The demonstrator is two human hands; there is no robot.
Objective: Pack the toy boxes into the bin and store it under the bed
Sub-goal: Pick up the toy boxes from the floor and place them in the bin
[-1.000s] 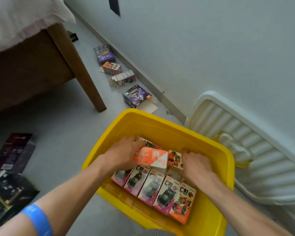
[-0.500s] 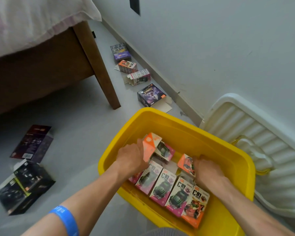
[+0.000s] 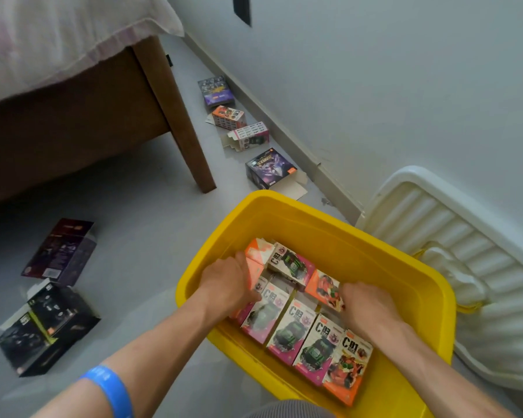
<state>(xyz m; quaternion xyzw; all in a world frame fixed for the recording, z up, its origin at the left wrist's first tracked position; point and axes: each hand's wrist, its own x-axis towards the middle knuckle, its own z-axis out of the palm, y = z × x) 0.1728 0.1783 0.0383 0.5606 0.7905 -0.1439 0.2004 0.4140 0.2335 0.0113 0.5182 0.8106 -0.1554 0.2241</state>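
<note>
Yellow bin (image 3: pixel 429 285), far half bare; both hands' curled fingers on toy boxes (image 3: pixel 290 327).

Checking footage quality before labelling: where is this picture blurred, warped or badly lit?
Head view: wide-angle lens bends the wall edge and bed leg; black boxes at the left edge smear with blur; soft even daylight, no glare; print on boxes in the yellow bin stays legible.

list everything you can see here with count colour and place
bin: 1, yellow, floor
boxes in bin: at least 7, pink and orange, in rows
boxes by wall: 4, purple, orange, pink, along skirting
boxes at left: about 3, dark, on floor
lid: 1, white, leaning on wall
bed: 1, brown, upper left
wristband: 1, blue, left arm
left hand: grip on orange box
right hand: on orange box
</note>
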